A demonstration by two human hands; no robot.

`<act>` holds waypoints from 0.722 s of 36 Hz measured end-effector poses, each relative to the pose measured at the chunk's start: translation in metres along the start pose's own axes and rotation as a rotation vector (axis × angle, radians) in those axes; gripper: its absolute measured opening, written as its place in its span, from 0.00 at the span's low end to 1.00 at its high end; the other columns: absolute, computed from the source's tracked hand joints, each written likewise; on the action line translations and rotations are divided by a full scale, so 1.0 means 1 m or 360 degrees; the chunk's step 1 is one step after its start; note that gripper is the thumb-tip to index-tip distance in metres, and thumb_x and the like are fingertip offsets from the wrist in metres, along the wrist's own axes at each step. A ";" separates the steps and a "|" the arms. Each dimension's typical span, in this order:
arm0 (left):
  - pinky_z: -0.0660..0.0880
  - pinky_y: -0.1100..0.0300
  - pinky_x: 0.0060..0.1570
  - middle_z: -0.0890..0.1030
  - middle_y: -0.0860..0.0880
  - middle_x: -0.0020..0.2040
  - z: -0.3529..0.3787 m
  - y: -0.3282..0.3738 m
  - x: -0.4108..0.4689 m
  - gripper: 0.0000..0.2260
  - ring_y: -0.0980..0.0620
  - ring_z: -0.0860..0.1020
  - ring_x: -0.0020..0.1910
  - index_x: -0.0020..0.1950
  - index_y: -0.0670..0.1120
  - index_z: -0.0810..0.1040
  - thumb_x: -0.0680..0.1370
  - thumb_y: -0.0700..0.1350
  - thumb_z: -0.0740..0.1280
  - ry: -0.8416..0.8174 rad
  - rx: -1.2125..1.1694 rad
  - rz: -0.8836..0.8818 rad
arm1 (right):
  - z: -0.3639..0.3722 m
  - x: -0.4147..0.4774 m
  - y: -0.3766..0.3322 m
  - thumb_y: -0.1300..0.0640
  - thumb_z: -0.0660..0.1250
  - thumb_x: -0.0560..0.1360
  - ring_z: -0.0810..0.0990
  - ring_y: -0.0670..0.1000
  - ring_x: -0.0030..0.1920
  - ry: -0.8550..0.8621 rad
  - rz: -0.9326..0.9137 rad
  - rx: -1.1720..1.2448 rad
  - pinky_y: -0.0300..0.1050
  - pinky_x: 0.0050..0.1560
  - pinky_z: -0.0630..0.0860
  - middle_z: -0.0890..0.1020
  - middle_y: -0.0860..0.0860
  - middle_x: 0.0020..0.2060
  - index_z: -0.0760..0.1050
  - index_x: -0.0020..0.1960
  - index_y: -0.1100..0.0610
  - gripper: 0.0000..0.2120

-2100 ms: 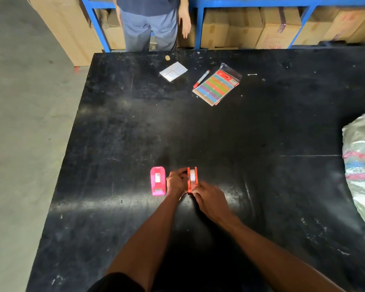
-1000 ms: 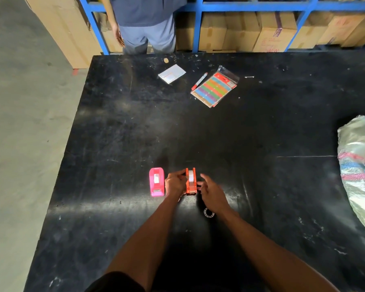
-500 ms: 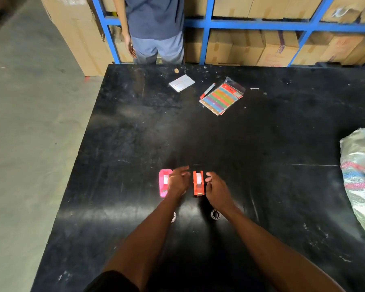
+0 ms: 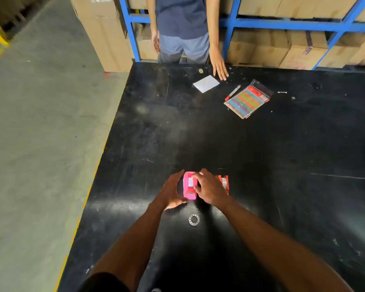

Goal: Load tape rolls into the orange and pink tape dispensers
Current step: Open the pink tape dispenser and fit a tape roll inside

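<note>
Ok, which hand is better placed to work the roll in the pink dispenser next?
Probably the right hand: its fingers already lie on top of the pink dispenser, by the roll. The left hand is open beside the dispenser's left side, better suited to steadying it. The orange dispenser stands untouched.

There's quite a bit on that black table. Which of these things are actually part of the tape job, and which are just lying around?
Part of the job:
pink dispenser, between both hands
orange dispenser, just right of it
small tape ring, loose on the table near the wearer

Just lying about:
red pen
packet of coloured strips
white card
</note>
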State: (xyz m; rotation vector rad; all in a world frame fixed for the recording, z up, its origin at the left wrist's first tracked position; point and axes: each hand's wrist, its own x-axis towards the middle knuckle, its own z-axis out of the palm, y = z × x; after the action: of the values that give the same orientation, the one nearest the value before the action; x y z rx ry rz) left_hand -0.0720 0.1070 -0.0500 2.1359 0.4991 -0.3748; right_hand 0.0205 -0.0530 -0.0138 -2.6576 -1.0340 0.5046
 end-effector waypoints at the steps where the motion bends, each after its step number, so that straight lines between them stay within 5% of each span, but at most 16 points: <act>1: 0.69 0.52 0.71 0.63 0.49 0.75 0.001 -0.004 -0.001 0.54 0.49 0.66 0.72 0.79 0.53 0.54 0.61 0.48 0.82 -0.0042 0.0016 0.0011 | 0.002 0.004 -0.003 0.54 0.67 0.76 0.78 0.58 0.59 -0.0024 0.0004 -0.0047 0.55 0.56 0.74 0.76 0.54 0.58 0.74 0.64 0.52 0.17; 9: 0.70 0.47 0.70 0.66 0.51 0.76 0.005 -0.012 0.018 0.57 0.47 0.68 0.73 0.78 0.60 0.51 0.57 0.60 0.81 -0.0116 0.0059 0.0145 | 0.006 0.021 -0.019 0.56 0.70 0.74 0.81 0.58 0.56 -0.0161 0.0099 -0.0304 0.58 0.56 0.77 0.75 0.54 0.57 0.77 0.62 0.53 0.17; 18: 0.71 0.44 0.68 0.70 0.54 0.73 0.013 -0.037 0.038 0.43 0.46 0.70 0.71 0.72 0.67 0.64 0.59 0.72 0.74 -0.0168 0.0164 0.0278 | 0.003 0.032 -0.026 0.54 0.72 0.73 0.81 0.61 0.52 -0.0331 0.0206 -0.0227 0.57 0.56 0.76 0.72 0.56 0.58 0.77 0.61 0.55 0.18; 22: 0.71 0.55 0.68 0.70 0.50 0.72 0.000 -0.012 0.021 0.48 0.50 0.71 0.69 0.76 0.57 0.61 0.61 0.56 0.82 -0.0057 0.0108 0.0227 | -0.002 0.037 -0.021 0.52 0.69 0.74 0.81 0.62 0.52 -0.0434 0.0231 -0.0036 0.57 0.55 0.78 0.71 0.56 0.57 0.76 0.61 0.55 0.17; 26: 0.70 0.52 0.68 0.71 0.47 0.72 -0.003 -0.008 0.018 0.48 0.47 0.71 0.69 0.76 0.54 0.62 0.61 0.54 0.81 -0.0037 0.0075 0.0281 | -0.012 0.039 -0.022 0.53 0.67 0.77 0.80 0.62 0.56 -0.0520 0.0239 0.0070 0.58 0.60 0.76 0.72 0.58 0.59 0.76 0.65 0.56 0.17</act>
State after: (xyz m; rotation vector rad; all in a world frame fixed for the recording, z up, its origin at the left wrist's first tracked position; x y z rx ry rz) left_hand -0.0597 0.1173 -0.0616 2.1984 0.2879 -0.3141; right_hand 0.0389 -0.0113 -0.0043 -2.6823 -0.8926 1.0083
